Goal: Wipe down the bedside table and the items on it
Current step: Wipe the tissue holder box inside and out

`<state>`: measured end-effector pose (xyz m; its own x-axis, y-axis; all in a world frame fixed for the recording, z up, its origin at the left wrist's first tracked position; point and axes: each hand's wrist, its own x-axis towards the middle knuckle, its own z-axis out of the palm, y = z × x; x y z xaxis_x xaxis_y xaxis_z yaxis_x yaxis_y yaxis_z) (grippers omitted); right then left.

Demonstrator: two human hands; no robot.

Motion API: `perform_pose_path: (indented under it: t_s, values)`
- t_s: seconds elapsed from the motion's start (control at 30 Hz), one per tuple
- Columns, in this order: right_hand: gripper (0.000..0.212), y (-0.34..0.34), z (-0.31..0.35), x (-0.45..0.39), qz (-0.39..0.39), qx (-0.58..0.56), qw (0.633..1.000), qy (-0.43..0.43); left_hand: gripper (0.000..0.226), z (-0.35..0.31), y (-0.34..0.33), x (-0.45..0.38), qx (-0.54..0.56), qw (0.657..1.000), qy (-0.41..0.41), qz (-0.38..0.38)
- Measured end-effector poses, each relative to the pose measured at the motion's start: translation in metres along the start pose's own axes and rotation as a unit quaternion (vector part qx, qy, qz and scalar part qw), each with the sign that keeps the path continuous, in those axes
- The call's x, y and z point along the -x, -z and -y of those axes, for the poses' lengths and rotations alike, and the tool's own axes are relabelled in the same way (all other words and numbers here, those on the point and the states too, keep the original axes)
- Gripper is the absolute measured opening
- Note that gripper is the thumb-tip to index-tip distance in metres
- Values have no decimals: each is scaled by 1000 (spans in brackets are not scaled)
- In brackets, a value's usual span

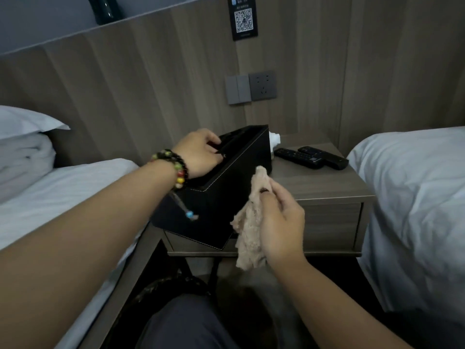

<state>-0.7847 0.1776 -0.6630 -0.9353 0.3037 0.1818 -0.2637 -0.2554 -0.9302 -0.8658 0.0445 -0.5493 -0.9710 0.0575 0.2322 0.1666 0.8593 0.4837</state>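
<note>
Between two white beds, a grey wooden desk (327, 182) is set against the panelled wall. A black box (234, 182) is held tilted over the desk's front left edge, gripped at its open top by the left hand (201, 154), whose fingertips are hidden inside the rim. A beige cloth (251, 222) is clutched in the right hand (281, 222) just beside the box's right face; whether cloth and box touch cannot be told. Two black remotes (310, 157) are laid near the back right of the desk, with bare surface between them and the front edge. White tissue (274, 139) is partly hidden behind the box. The box's lower corner is seen overhanging the drawer front (332, 222).
</note>
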Motion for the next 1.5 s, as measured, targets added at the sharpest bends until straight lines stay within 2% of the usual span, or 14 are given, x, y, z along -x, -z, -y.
perform_pose_path:
  t_s: [0.13, 0.27, 0.4, 0.47, 0.6, 0.7, 0.77, 0.9, 1.07, 1.2, 1.3, 1.33, 1.4, 1.5]
  values:
    - [38, -26, -10, 22, 32, 71, 977, 199, 35, 7, 0, -4, -9, 999, -35, 4]
    - [38, -51, -39, 29, 68, 179, 878, 438, 36, 28, 16, -6, 59, 993, -64, 77]
    - [30, -79, -51, 26, 49, 237, 812, 532, 36, 41, 21, -13, 92, 988, -69, 101]
    - [32, -83, -57, 18, 7, 254, 813, 524, 36, 45, 19, -17, 116, 985, -69, 105]
    - [40, -70, -61, -12, -79, 189, 900, 386, 35, 55, 14, -20, 153, 980, -70, 103]
    - [39, -69, -59, -21, -98, 141, 927, 333, 37, 53, 12, -20, 160, 979, -81, 100]
    - [40, -76, -57, -8, -81, 143, 916, 366, 39, 52, 13, -24, 161, 977, -91, 103]
    - [33, -101, -63, 23, 6, 214, 852, 477, 44, 53, 23, -28, 137, 977, -92, 135]
    - [31, -103, -62, -3, 12, 274, 795, 541, 46, 55, 30, -32, 139, 972, -74, 176]
    - [34, -80, -56, -48, -70, 271, 819, 502, 46, 59, 24, -34, 159, 971, -79, 160]
    - [41, -65, -53, -66, -125, 161, 910, 360, 45, 60, 24, -35, 165, 971, -69, 159]
    - [43, -66, -52, -65, -133, 128, 926, 329, 45, 60, 24, -35, 167, 971, -67, 160]
    - [48, -78, -53, -50, -111, 120, 920, 357, 45, 61, 23, -35, 172, 971, -70, 151]
    - [50, -100, -65, -23, -42, 178, 860, 476, 45, 60, 22, -34, 167, 971, -86, 146]
